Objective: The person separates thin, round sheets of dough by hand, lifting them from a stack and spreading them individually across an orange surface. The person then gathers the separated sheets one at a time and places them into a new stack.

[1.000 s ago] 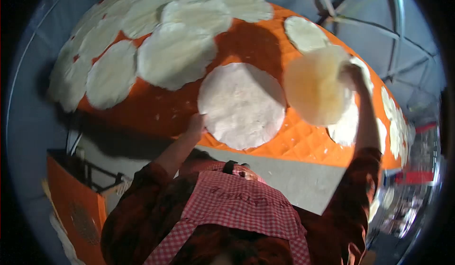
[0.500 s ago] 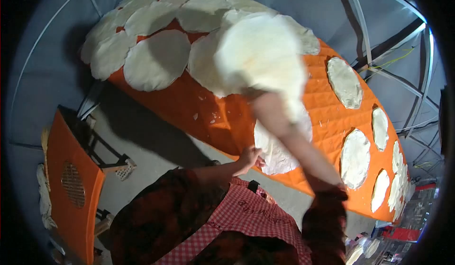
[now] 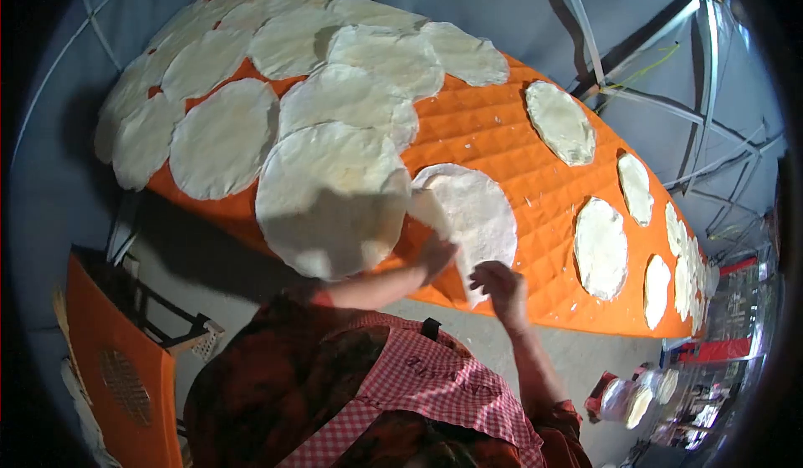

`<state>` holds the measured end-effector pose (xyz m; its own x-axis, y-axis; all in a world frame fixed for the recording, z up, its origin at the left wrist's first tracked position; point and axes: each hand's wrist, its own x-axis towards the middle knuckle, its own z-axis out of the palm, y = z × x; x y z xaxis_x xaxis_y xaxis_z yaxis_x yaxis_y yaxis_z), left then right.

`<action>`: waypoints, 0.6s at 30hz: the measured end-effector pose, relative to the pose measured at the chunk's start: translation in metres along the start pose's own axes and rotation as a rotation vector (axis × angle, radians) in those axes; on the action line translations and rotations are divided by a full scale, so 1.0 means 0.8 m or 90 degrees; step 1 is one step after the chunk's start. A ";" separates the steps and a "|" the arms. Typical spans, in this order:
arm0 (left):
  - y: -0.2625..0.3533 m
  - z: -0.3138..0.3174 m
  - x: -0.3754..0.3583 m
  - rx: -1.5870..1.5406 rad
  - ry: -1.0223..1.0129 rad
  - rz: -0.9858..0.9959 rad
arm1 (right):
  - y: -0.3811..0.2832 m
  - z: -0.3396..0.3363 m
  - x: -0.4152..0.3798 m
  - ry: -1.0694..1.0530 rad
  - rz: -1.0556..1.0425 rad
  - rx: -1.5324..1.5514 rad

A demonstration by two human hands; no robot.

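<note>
we find both hands at the near edge of an orange quilted cover (image 3: 477, 125), working at a pale round sheet (image 3: 485, 209). this sheet lies on the cover directly in front of the person, and its left edge is turned up in a narrow flap (image 3: 432, 209).

the left hand (image 3: 437, 257) is at the flap, slightly blurred, fingers drawn close together; we cannot tell whether they grip it. the right hand (image 3: 499, 291) is at the lower edge of the sheet, fingers bent and narrow; we cannot tell whether they pinch the edge.

just left of the worked sheet, we record a large round sheet (image 3: 335, 167) lying flat, a shadow across its lower part. beyond and left of it, further sheets (image 3: 224, 138) lie close together, some overlapping. to the right, we count an oval-looking sheet (image 3: 560, 123) near the far edge and another sheet (image 3: 600, 248) nearer the person, well apart from each other. small white flecks are scattered on the cover.

we note a red-and-white checked apron (image 3: 435, 376) on the person, an orange panel (image 3: 92, 351) with a round grille at lower left, and metal poles (image 3: 711, 66) at upper right against grey sheeting.
</note>
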<state>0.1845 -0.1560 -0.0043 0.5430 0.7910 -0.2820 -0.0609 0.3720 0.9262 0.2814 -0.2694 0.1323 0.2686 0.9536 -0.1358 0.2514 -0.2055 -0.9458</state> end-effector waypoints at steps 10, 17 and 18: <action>0.386 -0.003 0.161 -0.228 -0.067 0.268 | 0.086 -0.131 -0.112 0.282 0.163 -0.017; 0.246 -0.182 0.238 -0.291 0.126 0.071 | 0.246 -0.191 -0.183 0.321 0.275 0.089; 0.191 -0.222 0.254 -0.299 0.082 0.012 | 0.252 -0.203 -0.184 0.304 0.277 0.086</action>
<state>0.1369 0.1478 0.0358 0.4313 0.8426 -0.3226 -0.4577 0.5125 0.7265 0.4433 -0.4870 0.0098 0.7101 0.5813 -0.3973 -0.0840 -0.4903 -0.8675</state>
